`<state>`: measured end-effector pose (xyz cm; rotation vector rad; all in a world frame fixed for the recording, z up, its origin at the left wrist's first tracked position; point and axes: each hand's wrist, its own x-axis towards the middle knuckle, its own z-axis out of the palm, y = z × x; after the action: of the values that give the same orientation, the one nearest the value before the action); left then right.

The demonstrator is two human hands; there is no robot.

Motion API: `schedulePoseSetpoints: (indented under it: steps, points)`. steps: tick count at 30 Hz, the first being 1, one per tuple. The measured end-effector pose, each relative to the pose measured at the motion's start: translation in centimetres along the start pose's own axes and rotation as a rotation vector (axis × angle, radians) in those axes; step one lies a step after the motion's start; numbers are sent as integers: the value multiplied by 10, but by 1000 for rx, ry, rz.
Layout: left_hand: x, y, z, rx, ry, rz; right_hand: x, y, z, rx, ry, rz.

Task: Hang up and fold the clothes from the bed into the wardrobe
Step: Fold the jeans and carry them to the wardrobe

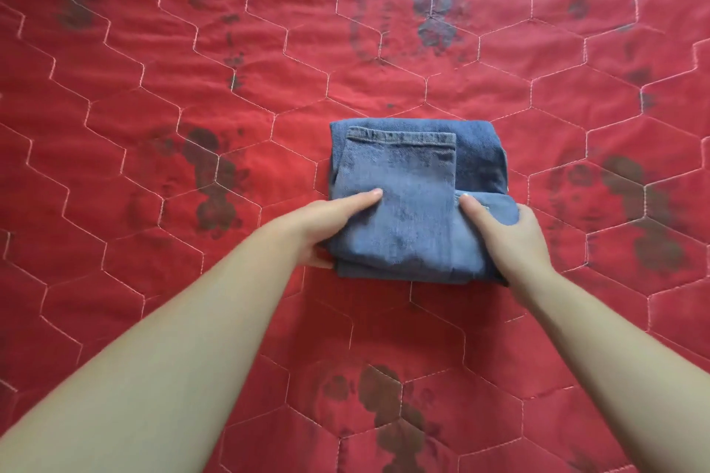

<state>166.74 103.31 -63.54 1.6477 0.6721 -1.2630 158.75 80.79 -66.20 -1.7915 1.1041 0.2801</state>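
Note:
A pair of blue jeans, folded into a compact rectangle with a hemmed leg end on top, lies on the red quilted bedspread. My left hand grips the bundle's near left corner, thumb on top and fingers tucked under the edge. At the near right corner, my right hand holds the jeans the same way, thumb across the top layer and fingers wrapped round the side. The wardrobe is out of view.
The bedspread fills the whole view, stitched in pale hexagons and marked with dark faded prints. No other clothes, hangers or bed edges show.

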Motion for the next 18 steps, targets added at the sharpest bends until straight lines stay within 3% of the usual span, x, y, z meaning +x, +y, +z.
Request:
schedulePoseSetpoints:
  steps: [6, 11, 18]
  points:
    - [6, -15, 19, -77, -101, -29, 3, -5, -24, 246, -305, 182]
    - [-4, -24, 25, -208, -197, -35, -2, -2, -34, 354, -401, 250]
    - [-73, 38, 44, -275, -148, 163, -32, -65, -97, 460, -288, 107]
